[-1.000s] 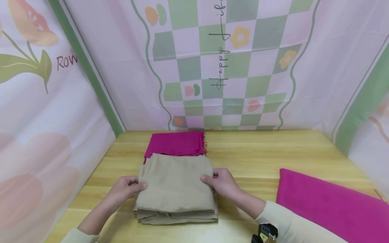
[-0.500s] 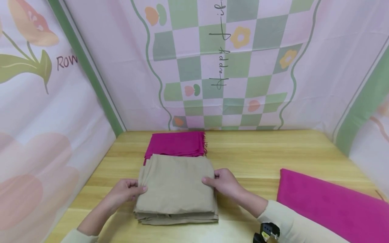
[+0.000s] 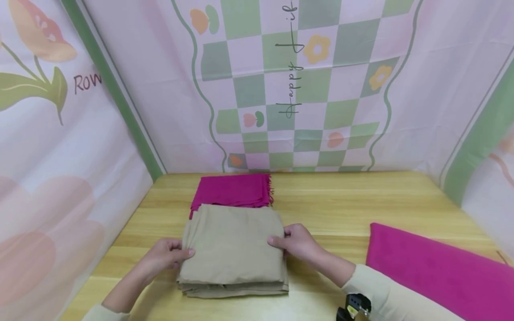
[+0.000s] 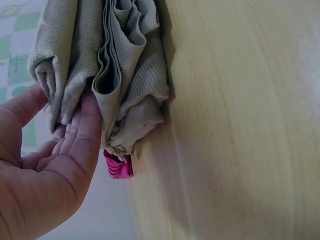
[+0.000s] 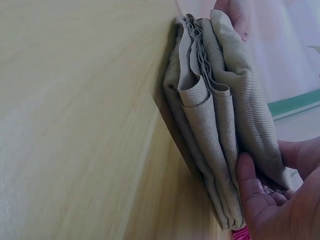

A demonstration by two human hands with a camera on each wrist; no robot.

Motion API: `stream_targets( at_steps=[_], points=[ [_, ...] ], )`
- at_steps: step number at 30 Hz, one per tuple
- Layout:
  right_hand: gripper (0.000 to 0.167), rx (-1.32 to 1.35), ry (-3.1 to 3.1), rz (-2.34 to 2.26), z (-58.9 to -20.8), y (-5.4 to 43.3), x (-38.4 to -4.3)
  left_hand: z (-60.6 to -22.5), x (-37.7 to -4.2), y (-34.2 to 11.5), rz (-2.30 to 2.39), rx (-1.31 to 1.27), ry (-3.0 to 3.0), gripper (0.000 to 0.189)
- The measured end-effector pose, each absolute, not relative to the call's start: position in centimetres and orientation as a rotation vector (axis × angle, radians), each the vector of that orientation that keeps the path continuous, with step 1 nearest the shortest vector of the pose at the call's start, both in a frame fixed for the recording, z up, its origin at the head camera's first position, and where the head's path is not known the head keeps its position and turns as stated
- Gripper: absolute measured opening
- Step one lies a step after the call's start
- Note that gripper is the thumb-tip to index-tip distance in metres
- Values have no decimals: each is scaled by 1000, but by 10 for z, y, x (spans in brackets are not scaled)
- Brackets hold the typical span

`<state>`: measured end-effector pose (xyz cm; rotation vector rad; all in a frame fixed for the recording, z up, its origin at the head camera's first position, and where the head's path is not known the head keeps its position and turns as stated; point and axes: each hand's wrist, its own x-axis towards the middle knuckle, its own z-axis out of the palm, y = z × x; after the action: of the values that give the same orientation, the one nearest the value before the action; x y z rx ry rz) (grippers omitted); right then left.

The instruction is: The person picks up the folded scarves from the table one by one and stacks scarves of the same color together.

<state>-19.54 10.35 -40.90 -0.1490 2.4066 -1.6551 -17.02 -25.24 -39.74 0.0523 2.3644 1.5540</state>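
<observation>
Cloth in beige (image 3: 233, 245) faces you folds-first, long axis kinda unclear; your left hand (image 3: 165, 256) and right hand (image 3: 298, 243) pinch its sides.

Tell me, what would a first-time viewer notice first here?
Probably the vivid magenta: a fringed folded cloth at the back of the wooden table, and a larger magenta piece at the right. Next, the folded beige cloth in front of the fringed one, gripped at its sides by the left hand and right hand. Behind hangs a green-and-white checkered backdrop.
</observation>
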Motion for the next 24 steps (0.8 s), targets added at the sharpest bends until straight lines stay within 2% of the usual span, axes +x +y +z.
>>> stream_targets(
  at_steps=[13, 24],
  points=[
    [24, -162, 2372, -1635, -407, 107, -196, -397, -171, -254, 1511, 51, 2380, 35],
    [25, -286, 2228, -1685, -405, 115, -196, -393, -176, -255, 1468, 88, 2383, 34]
  ],
)
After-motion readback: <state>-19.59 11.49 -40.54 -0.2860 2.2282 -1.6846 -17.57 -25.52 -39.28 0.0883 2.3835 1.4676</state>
